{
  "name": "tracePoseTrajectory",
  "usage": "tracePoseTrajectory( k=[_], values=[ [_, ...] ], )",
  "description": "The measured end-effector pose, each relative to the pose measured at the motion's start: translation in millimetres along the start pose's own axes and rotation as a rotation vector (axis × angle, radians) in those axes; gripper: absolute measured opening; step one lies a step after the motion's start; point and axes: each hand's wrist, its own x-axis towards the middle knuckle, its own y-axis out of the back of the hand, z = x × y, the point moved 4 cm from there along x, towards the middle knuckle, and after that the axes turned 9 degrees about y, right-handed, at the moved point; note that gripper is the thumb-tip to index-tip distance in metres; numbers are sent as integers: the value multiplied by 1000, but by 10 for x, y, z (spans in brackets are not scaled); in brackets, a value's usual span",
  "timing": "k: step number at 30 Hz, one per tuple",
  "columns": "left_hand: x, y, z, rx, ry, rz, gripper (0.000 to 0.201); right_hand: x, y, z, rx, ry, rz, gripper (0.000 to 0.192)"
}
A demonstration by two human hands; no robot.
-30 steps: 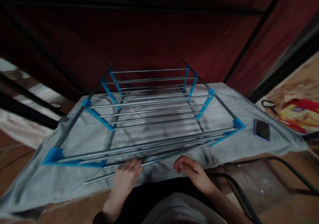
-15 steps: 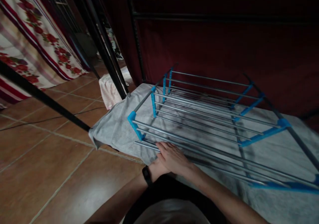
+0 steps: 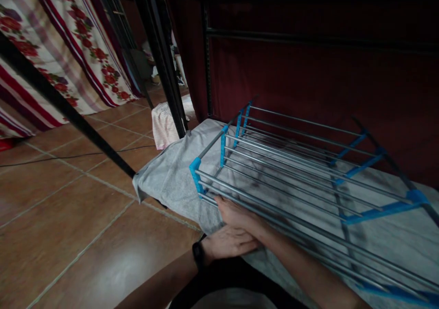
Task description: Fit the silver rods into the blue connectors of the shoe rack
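Tiled floor, reddish-brown, filling the lower left of the frame, with a thin dark cable running across it at mid-left. Dark red fabric wall across the upper right, crossed by black frame bars. Floral curtain, white with red flowers and stripes, in the upper left, behind a slanting black pole. Grey cloth, spread on the floor from the centre to the lower right edge, its near corner lying loose on the tiles. Drying rack, silver rods joined by blue plastic brackets, resting on the grey cloth at centre right; nothing hangs on it. Small pinkish-white bundle of cloth just behind the grey cloth, beside the base of a black upright. Right hand, lower centre, forearm entering from the lower right, fingers laid over the nearest rod close to the rack's near-left blue corner; whether they close round it cannot be told. Left hand, just below and touching the right, a dark band at the wrist, fingers extended flat on the grey cloth, holding nothing.
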Motion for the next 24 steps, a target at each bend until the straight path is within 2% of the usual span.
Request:
tracePoseTrajectory(
  k=[2,3,4,7,8,9,10,12,15,18,24],
  values=[
    [-242,191,-43,7,23,107,34,22,-23,8,-72,-1,-41,26],
    [-357,314,-122,-14,121,205,31,34,-33,10,-88,1,-46,26],
    [-468,457,-238,-53,264,341,28,45,-43,12,-91,5,-41,25],
    [-743,879,-682,-240,730,864,27,60,-69,30,-65,26,10,21],
    [-776,977,-826,-311,835,1013,24,57,-73,38,-51,40,36,19],
    [-756,1044,-959,-382,893,1100,23,51,-73,47,-30,53,68,16],
    [-692,1081,-1083,-460,921,1131,27,44,-72,55,-3,67,99,14],
    [-515,1069,-1297,-648,968,1119,37,31,-71,68,44,87,131,10],
    [-306,941,-1460,-849,1046,1113,52,22,-80,89,54,75,117,11],
    [-232,869,-1455,-867,1083,1145,57,23,-87,105,64,70,106,15],
    [-204,925,-1387,-864,1143,1175,57,40,-43,102,160,53,141,25]
  ],
)
